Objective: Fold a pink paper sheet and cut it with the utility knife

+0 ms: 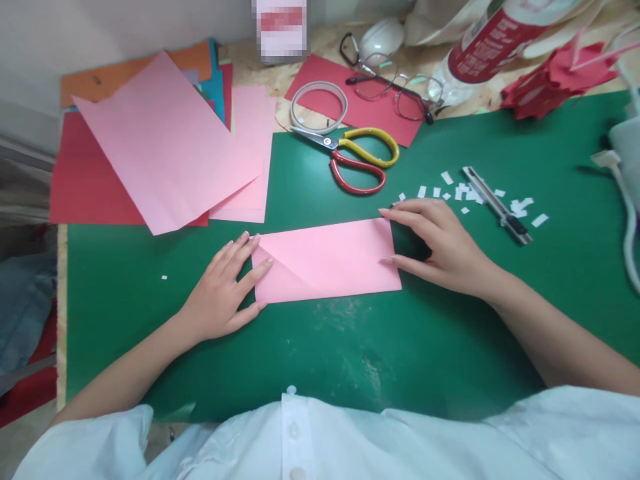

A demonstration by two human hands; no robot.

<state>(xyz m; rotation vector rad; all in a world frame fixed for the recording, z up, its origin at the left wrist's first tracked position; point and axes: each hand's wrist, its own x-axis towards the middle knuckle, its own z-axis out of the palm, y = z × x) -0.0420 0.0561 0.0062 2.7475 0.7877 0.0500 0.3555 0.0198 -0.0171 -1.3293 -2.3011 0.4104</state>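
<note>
Between my spread left grip [224, 288] and spread right grip [444, 245], pink paper [337, 257] lies flat; uneven pressure, I judge, could skew it.

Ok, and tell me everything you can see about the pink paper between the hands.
The pink paper is a plain, matte, long rectangle lying nearly flat on the green surface, its right end slightly farther from the person. A diagonal line crosses its left part; whether crease or flap edge, I can't tell. The left hand touches its left end, and the right hand its right end.
</note>
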